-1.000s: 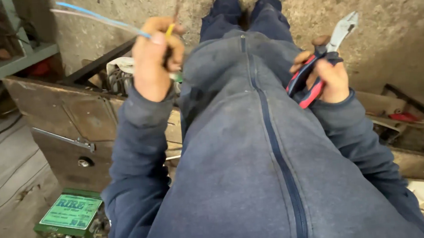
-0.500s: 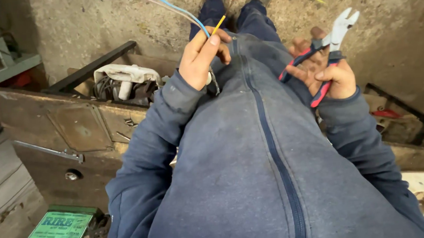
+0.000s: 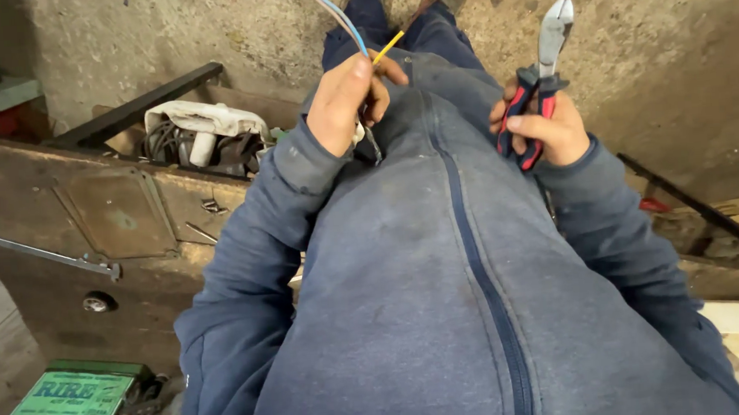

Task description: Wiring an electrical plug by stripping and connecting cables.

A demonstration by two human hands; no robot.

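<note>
Your left hand [image 3: 344,105] is closed tight around a bunch of thin wires [image 3: 350,25], blue and yellow, held up in front of your chest. Your right hand [image 3: 548,128] grips the red and black handles of the cutters [image 3: 541,77], tips pointing up. A metal box [image 3: 114,223] sits to your left.

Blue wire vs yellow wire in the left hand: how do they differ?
The thin blue insulated wire is long, arcing up out of frame; the yellow insulated wire shows only a short stub. The blue one curves; the yellow one is straight, angled up-right. Both emerge from the left hand, pinched by its fingers.
</note>
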